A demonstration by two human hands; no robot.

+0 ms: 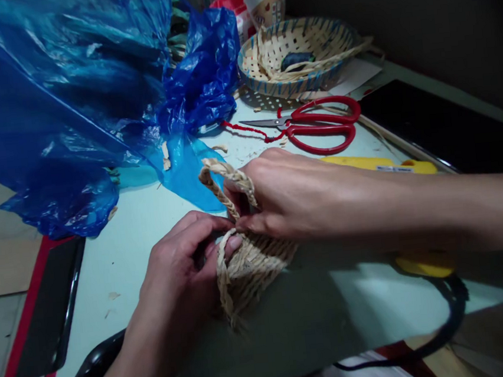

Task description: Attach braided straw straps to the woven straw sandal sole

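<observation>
The left hand (179, 249) is pinched on the braided edge (223, 277) of a woven straw piece (259, 265), which lies between the hands, partly beneath the right hand (274, 192), itself closed on the foot of a braided straw loop (228, 168). Good practice probably calls for a firm left pinch beside that foot, so the weave does not twist, and short, even right-hand pulls; red-handled scissors (303, 129) lie just beyond the right hand.

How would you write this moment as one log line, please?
left hand: pinches straw weaving | right hand: at base of straw loop | beyond hands: red scissors, blue bag, basket
</observation>
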